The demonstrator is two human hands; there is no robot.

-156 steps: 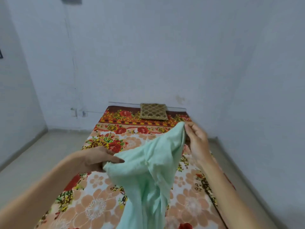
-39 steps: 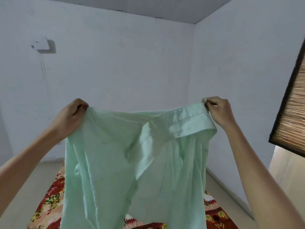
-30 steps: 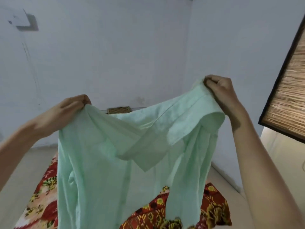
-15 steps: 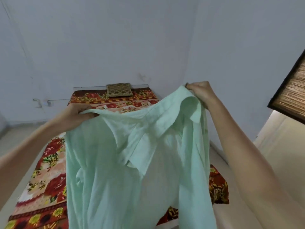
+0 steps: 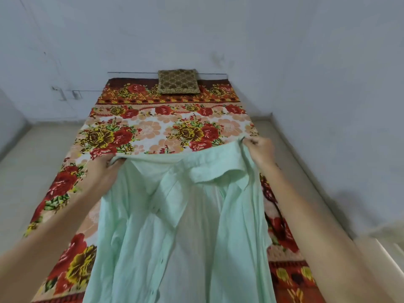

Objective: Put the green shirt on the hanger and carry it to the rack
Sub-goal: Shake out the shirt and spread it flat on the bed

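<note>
Head view: no brand, label or readable writing anywhere in sight.

Held up over the bed, a pale mint-green woven cotton shirt (image 5: 181, 226), spread between both hands. Top edge with the folded collar band farthest from the camera, hem end running down out of the bottom of the picture; long axis thus from the far collar toward the viewer, width stretched left to right. Front open, the two front panels hanging apart with a thinner, see-through layer of cloth between them. Right end of the top edge raised higher than the left.

Left hand (image 5: 105, 173) closed on the shirt's left shoulder edge, fingers curled over the cloth, bare forearm coming from the lower left corner. Right hand (image 5: 261, 152) pinched shut on the right end of the collar, fingertips gripping the fabric, bare forearm coming from the lower right.

Beneath and beyond, a bed covered by a floral bedspread of red roses, yellow blooms and peach flowers with a dark red border (image 5: 157, 127), mostly hidden near the camera by the hanging shirt. At the far end, against the wall, a small square olive-gold patterned cushion (image 5: 178, 81). Pale grey painted walls (image 5: 196, 31) on the far side and the right, beige floor (image 5: 28, 162) on either side of the bed.
</note>
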